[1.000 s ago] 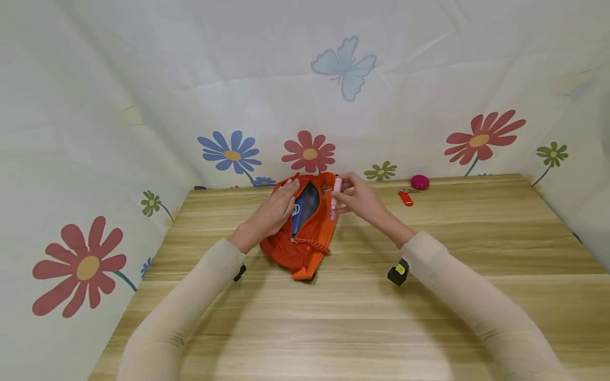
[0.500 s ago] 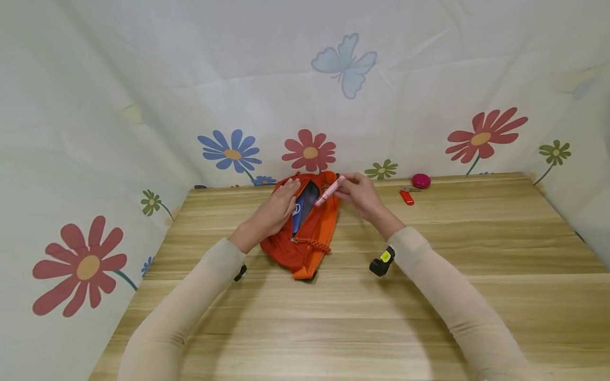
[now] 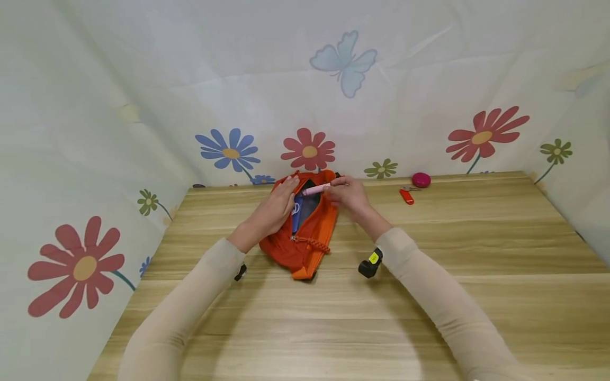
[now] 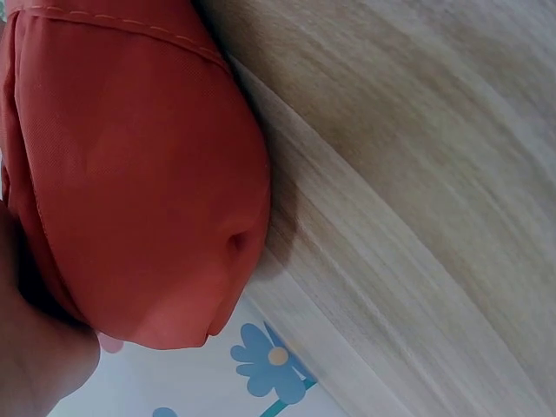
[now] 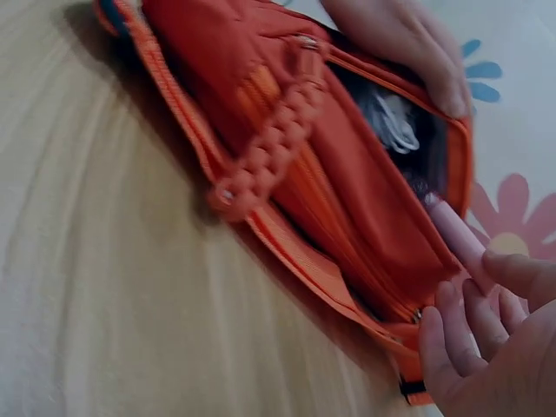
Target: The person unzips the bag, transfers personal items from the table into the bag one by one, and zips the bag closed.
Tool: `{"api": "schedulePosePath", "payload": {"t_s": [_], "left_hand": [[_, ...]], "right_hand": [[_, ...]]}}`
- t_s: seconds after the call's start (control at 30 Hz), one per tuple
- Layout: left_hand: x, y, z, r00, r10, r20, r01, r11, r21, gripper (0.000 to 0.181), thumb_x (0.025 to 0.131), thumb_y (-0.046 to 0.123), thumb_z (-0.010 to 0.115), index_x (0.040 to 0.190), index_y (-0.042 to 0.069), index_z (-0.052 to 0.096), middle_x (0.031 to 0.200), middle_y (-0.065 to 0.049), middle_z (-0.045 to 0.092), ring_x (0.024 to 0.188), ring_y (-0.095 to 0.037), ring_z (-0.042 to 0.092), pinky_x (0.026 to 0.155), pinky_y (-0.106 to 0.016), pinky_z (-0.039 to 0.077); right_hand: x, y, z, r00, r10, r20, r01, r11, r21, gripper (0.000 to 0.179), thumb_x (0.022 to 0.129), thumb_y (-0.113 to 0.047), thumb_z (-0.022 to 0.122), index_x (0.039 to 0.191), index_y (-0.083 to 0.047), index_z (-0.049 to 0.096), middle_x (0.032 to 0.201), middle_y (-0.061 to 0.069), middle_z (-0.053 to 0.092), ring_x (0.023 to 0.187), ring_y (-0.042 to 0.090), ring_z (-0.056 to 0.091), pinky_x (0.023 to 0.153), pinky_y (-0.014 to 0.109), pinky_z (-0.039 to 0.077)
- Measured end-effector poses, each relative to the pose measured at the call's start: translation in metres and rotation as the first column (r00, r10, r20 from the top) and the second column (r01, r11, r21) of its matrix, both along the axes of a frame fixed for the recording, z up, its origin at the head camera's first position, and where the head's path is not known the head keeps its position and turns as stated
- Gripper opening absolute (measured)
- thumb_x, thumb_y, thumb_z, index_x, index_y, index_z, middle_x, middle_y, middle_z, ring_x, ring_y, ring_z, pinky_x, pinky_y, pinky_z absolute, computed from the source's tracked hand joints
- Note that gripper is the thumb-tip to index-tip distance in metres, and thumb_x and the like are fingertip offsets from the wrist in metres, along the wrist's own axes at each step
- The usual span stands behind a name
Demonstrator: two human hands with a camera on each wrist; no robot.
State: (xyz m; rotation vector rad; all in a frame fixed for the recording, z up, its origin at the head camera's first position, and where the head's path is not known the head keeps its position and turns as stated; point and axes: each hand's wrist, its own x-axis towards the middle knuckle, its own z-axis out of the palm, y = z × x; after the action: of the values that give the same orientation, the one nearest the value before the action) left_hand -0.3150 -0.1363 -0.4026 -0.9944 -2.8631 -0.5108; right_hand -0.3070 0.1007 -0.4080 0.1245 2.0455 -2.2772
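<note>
A red-orange zip bag (image 3: pixel 281 253) lies on the table with its zipper open. My left hand (image 3: pixel 269 211) rests along the left edge of the opening, fingers straight; the left wrist view shows the bag's bulging side (image 4: pixel 148 191) beside it. Between thumb and fingertips my right hand (image 3: pixel 350 196) pinches a slim pink tube (image 3: pixel 316 189). The tube's far end reaches over the opening, as the right wrist view also shows with the pink tube (image 5: pixel 460 233) at the rim. Inside the bag lie a blue item (image 3: pixel 296 214) and a looped white cord (image 5: pixel 395 126).
A braided orange zipper pull (image 3: pixel 314 244) hangs across the bag's front. Toward the back right of the wooden table (image 3: pixel 452 238) sit a round magenta case (image 3: pixel 421 180) and a red key fob (image 3: pixel 407 196) with a metal key. A flower-printed curtain (image 3: pixel 400 121) stands behind.
My right hand has moved left and swung the pink tube from nearly upright beside the bag to nearly level over its opening. The left hand and the bag stay in place.
</note>
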Motion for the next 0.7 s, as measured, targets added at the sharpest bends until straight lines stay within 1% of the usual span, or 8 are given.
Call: {"api": "schedulePosePath", "payload": {"t_s": [0.13,0.23,0.33,0.43,0.5,0.57,0.63,0.7], "left_hand": [[-0.001,0.000,0.001,1.000,0.006,-0.008,-0.006,1.000,-0.004,0.053,0.112,0.022,0.031,0.159,-0.002,0.028,0.166,-0.017,0.026,0.155,-0.030,0.020,0.125,-0.045,0.016],[-0.001,0.000,0.001,1.000,0.009,-0.006,-0.009,1.000,0.000,0.052,0.112,0.021,0.030,0.159,-0.002,0.028,0.166,-0.017,0.026,0.155,-0.030,0.020,0.125,-0.044,0.016],[-0.001,0.000,0.001,1.000,0.009,-0.004,-0.009,1.000,0.010,0.052,0.112,0.020,0.031,0.159,-0.002,0.029,0.166,-0.017,0.027,0.155,-0.030,0.020,0.126,-0.043,0.015],[-0.001,-0.001,0.000,1.000,0.002,-0.009,-0.001,1.000,0.024,0.051,0.112,0.019,0.032,0.158,-0.002,0.029,0.165,-0.017,0.027,0.155,-0.030,0.020,0.126,-0.043,0.015],[-0.001,0.000,0.000,1.000,-0.006,-0.012,0.006,1.000,0.031,0.051,0.112,0.018,0.032,0.158,-0.002,0.029,0.165,-0.017,0.027,0.155,-0.030,0.020,0.126,-0.043,0.015],[0.000,0.001,0.000,1.000,-0.010,-0.012,0.011,0.999,0.036,0.051,0.111,0.017,0.033,0.158,-0.002,0.029,0.165,-0.017,0.027,0.155,-0.031,0.020,0.126,-0.043,0.016],[0.000,0.001,0.000,1.000,-0.013,-0.022,0.014,0.999,0.041,0.050,0.111,0.016,0.033,0.158,-0.002,0.030,0.165,-0.018,0.027,0.154,-0.031,0.022,0.125,-0.045,0.017],[0.000,0.002,0.001,1.000,-0.007,-0.026,0.008,0.999,0.039,0.051,0.111,0.016,0.033,0.158,-0.002,0.029,0.165,-0.017,0.027,0.154,-0.031,0.022,0.125,-0.045,0.018]], "right_hand": [[0.001,-0.008,-0.001,0.999,-0.001,-0.038,0.004,0.997,0.080,0.029,0.096,-0.010,0.071,0.118,0.007,0.064,0.109,0.022,0.072,0.091,0.030,0.072,0.094,0.052,0.056],[0.002,-0.010,-0.001,0.998,-0.016,-0.061,0.022,0.994,0.111,0.028,0.096,-0.011,0.072,0.117,0.006,0.067,0.109,0.021,0.073,0.091,0.028,0.071,0.092,0.051,0.057],[0.003,-0.010,0.000,0.998,-0.024,-0.062,0.032,0.991,0.131,0.026,0.096,-0.010,0.072,0.116,0.005,0.070,0.109,0.020,0.071,0.094,0.028,0.071,0.092,0.048,0.057],[0.003,-0.008,0.000,0.999,-0.034,-0.034,0.036,0.997,0.074,0.026,0.096,-0.009,0.070,0.116,0.007,0.070,0.107,0.019,0.069,0.100,0.034,0.071,0.093,0.046,0.057],[0.003,-0.007,0.000,0.998,-0.058,-0.014,0.058,0.998,0.013,0.027,0.097,-0.009,0.069,0.117,0.009,0.069,0.109,0.019,0.067,0.106,0.038,0.069,0.094,0.046,0.056],[0.002,-0.007,-0.001,0.996,-0.091,-0.019,0.091,0.996,-0.021,0.027,0.097,-0.010,0.069,0.117,0.009,0.068,0.110,0.019,0.067,0.108,0.042,0.068,0.094,0.046,0.056],[0.003,-0.010,-0.003,0.994,-0.098,-0.047,0.100,0.994,0.038,0.027,0.098,-0.014,0.069,0.115,0.006,0.070,0.111,0.019,0.067,0.106,0.041,0.068,0.093,0.046,0.057],[0.004,-0.014,-0.004,0.995,-0.049,-0.083,0.063,0.983,0.171,0.027,0.099,-0.019,0.069,0.115,0.002,0.073,0.113,0.017,0.069,0.101,0.036,0.069,0.090,0.044,0.058]]}}
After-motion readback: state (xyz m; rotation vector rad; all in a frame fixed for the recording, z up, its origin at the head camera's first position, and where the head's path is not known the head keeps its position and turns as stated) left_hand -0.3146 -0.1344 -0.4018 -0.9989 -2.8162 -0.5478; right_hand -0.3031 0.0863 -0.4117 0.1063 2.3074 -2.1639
